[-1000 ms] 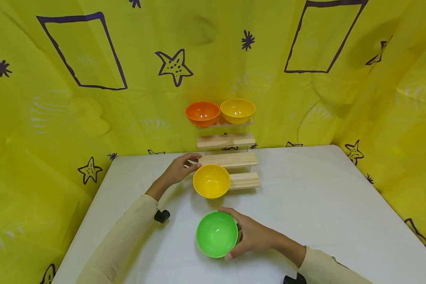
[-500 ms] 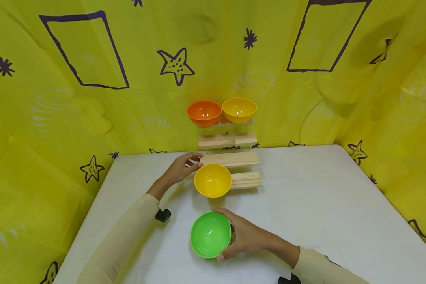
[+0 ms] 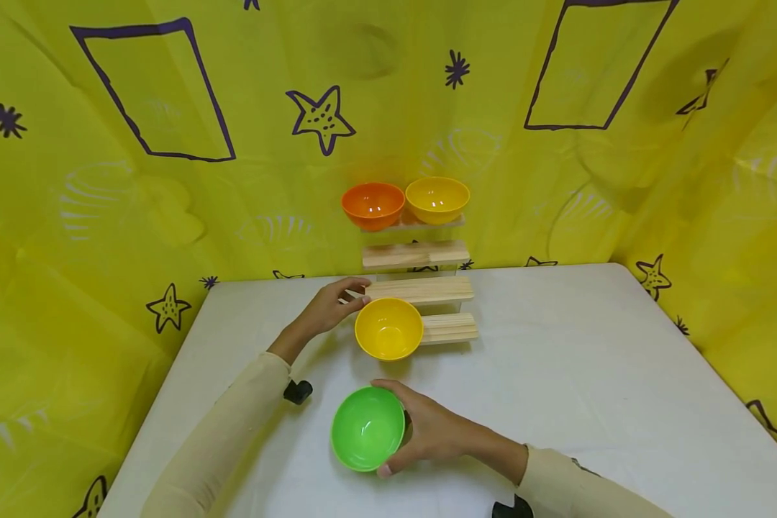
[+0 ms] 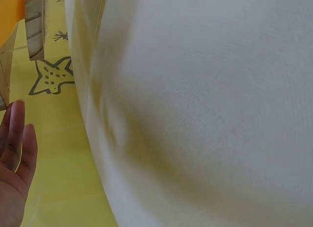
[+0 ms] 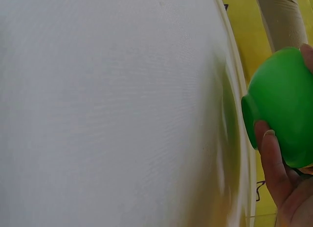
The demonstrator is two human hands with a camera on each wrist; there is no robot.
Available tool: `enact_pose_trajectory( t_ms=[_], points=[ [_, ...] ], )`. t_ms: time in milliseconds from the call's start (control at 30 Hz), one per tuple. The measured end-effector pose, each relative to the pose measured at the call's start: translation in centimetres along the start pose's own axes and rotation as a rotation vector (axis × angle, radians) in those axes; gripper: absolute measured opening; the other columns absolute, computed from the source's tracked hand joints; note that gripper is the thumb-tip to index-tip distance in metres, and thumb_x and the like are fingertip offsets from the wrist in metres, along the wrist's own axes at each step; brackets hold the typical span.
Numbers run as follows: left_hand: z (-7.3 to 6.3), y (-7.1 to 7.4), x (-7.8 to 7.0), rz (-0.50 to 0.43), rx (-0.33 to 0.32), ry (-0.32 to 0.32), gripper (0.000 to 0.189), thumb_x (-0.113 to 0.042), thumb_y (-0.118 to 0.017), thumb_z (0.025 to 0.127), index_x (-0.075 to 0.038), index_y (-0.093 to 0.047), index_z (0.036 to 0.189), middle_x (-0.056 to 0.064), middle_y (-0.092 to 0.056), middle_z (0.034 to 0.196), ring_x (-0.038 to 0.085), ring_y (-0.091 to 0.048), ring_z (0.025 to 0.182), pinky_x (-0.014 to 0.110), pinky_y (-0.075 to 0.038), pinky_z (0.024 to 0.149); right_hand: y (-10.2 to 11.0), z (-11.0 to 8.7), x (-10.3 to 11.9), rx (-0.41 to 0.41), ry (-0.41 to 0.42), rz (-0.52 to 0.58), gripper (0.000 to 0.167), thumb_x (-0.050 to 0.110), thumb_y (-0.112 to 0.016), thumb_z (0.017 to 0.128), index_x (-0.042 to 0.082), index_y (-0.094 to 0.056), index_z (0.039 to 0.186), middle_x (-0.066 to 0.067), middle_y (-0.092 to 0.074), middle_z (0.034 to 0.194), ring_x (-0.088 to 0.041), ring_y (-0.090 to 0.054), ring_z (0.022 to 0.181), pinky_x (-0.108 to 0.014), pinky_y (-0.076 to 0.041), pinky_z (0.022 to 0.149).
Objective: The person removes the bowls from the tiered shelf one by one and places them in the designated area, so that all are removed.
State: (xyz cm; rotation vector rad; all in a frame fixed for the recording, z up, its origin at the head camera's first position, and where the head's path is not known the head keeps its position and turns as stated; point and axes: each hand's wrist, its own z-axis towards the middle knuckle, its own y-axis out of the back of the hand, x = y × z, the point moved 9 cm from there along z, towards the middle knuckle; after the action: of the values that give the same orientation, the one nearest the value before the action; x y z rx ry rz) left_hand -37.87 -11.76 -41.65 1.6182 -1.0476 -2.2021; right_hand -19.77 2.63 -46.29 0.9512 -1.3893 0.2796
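My right hand [image 3: 427,428] grips a green bowl [image 3: 367,430] by its right side, thumb at the near rim and fingers at the far side. In the right wrist view the green bowl [image 5: 281,104] is seen from outside, held above the white table, with fingertips by its foot. My left hand [image 3: 329,306] pinches the left end of a wooden step rack [image 3: 421,291], its thumb right at the rim of a yellow bowl [image 3: 389,329] on the lowest step. Straight fingers [image 4: 17,124] touch the wood in the left wrist view; the thumb is hidden there.
An orange bowl [image 3: 373,206] and another yellow bowl [image 3: 437,201] stand side by side on the top step. The rack stands at the back of the white table [image 3: 576,360], against a yellow patterned curtain [image 3: 388,72].
My right hand has carried the green bowl to the left, in front of the rack. My left hand stays at the rack's left end. The other bowls keep their places.
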Motion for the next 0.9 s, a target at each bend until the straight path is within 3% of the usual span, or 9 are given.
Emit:
enact_pose_trajectory(
  t_ms=[400, 900],
  points=[
    [0.1, -0.1, 0.2, -0.012, 0.005, 0.008, 0.044, -0.028, -0.065, 0.1, -0.012, -0.058, 0.14, 0.015, -0.066, 0.128, 0.031, -0.066, 0.105, 0.044, -0.056, 0.09, -1.2, 1.0, 0.4, 0.012, -0.004, -0.056, 0.114, 0.042, -0.094, 0.066, 0.02, -0.028, 0.157, 0.01, -0.049, 0.145, -0.01, -0.049, 0.129, -0.045, -0.037, 0.114],
    [0.1, -0.1, 0.3, -0.017, 0.012, 0.022, 0.044, -0.029, -0.064, 0.1, -0.012, -0.057, 0.14, 0.015, -0.065, 0.129, 0.031, -0.066, 0.106, 0.043, -0.056, 0.091, -1.0, 0.8, -0.1, -0.004, -0.012, -0.08, 0.115, 0.038, -0.095, 0.064, 0.018, -0.029, 0.156, 0.009, -0.051, 0.144, -0.013, -0.049, 0.131, -0.048, -0.036, 0.115]
  ],
)
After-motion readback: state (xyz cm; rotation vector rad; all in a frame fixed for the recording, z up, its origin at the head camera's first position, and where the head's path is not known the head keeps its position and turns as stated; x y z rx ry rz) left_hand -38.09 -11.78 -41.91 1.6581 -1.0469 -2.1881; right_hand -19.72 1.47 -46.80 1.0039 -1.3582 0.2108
